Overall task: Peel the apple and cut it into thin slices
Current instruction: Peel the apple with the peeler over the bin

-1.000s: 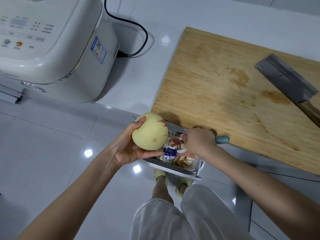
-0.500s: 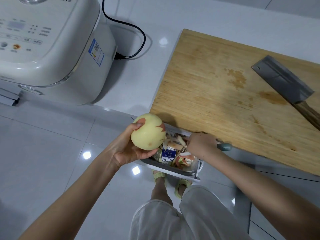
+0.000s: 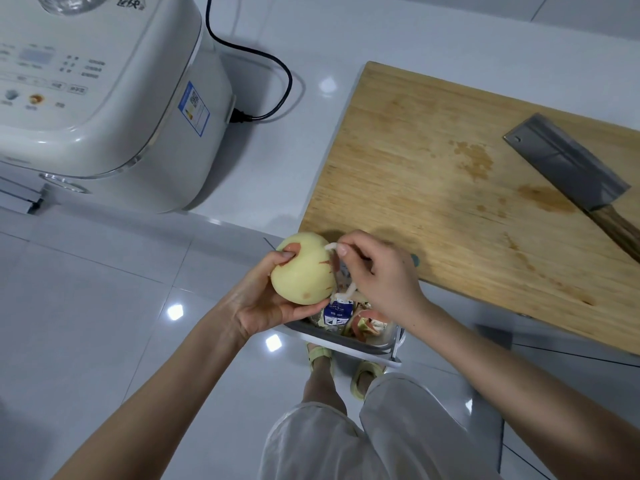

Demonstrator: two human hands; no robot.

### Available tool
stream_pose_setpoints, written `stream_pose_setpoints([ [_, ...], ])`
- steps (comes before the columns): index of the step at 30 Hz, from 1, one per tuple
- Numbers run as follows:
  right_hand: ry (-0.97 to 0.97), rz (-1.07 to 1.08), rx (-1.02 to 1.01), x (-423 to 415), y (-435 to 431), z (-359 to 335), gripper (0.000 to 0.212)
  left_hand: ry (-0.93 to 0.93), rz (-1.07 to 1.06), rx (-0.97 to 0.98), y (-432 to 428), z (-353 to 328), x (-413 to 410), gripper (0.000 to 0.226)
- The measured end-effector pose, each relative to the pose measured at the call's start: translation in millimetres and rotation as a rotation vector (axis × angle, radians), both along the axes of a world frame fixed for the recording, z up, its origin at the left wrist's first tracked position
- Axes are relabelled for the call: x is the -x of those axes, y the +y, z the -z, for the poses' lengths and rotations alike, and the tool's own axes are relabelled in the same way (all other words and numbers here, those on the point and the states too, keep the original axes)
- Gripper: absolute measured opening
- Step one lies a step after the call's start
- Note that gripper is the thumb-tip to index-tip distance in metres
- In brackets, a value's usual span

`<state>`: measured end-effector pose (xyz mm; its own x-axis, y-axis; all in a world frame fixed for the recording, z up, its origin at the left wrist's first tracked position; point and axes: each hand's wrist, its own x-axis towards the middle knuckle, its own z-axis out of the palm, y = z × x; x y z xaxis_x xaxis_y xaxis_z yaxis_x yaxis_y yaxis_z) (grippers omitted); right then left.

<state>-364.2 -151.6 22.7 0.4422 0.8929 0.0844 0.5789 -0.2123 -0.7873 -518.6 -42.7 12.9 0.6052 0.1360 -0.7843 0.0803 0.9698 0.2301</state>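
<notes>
My left hand [image 3: 263, 299] holds a mostly peeled pale yellow apple [image 3: 304, 271] in front of the counter edge; small patches of red skin remain near its top and right side. My right hand [image 3: 377, 275] grips a white peeler [image 3: 341, 268] with a teal handle end, its head set against the apple's right side. A wooden cutting board [image 3: 433, 161] lies on the white counter just beyond my hands. A cleaver [image 3: 568, 168] with a wooden handle rests on the board's right part.
A small waste bin [image 3: 346, 341] with red peels and a carton stands on the floor right under my hands. A white rice cooker [image 3: 104, 98] with a black power cord [image 3: 270, 64] occupies the counter's left. My legs and sandalled feet are below.
My right hand rose from over the bin and brought the peeler against the apple's right side. My left hand turned the apple slightly.
</notes>
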Motion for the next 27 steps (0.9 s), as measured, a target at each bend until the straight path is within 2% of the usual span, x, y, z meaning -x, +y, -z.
stream_pose_setpoints([
  [4, -0.325, 0.063, -0.172, 6.3, 8.9, -2.8, 0.022, 0.026, 0.028, -0.054, -6.2, -6.5, -6.8, 0.014],
  [5, -0.383, 0.063, -0.203, 6.6, 9.9, -3.1, 0.021, 0.043, 0.028, -0.076, -7.0, -7.3, -7.8, 0.015],
  [7, -0.430, 0.047, -0.236, 6.4, 10.3, -3.7, 0.019, 0.059, 0.033, -0.086, -7.3, -8.1, -8.2, 0.021],
  [11, -0.360, 0.048, -0.234, 4.0, 7.7, -2.5, 0.023, 0.052, 0.070, -0.093, -7.4, -9.0, -6.8, 0.032],
  [14, -0.235, 0.062, -0.195, -2.6, 0.5, 4.8, 0.027, 0.029, 0.080, -0.048, -8.3, -7.8, -3.7, 0.073],
  [16, -0.160, 0.078, -0.159, -5.3, -2.7, 8.2, 0.028, -0.001, 0.082, 0.000, -8.2, -7.6, -2.6, 0.088],
  [22, -0.086, 0.075, -0.148, 1.5, -3.2, 11.6, 0.026, -0.011, 0.081, 0.034, -10.6, -7.3, 1.2, 0.087],
  [27, -0.102, 0.073, -0.021, 3.1, -6.8, 23.2, 0.025, 0.014, 0.081, 0.077, -13.9, -6.0, 7.9, 0.097],
])
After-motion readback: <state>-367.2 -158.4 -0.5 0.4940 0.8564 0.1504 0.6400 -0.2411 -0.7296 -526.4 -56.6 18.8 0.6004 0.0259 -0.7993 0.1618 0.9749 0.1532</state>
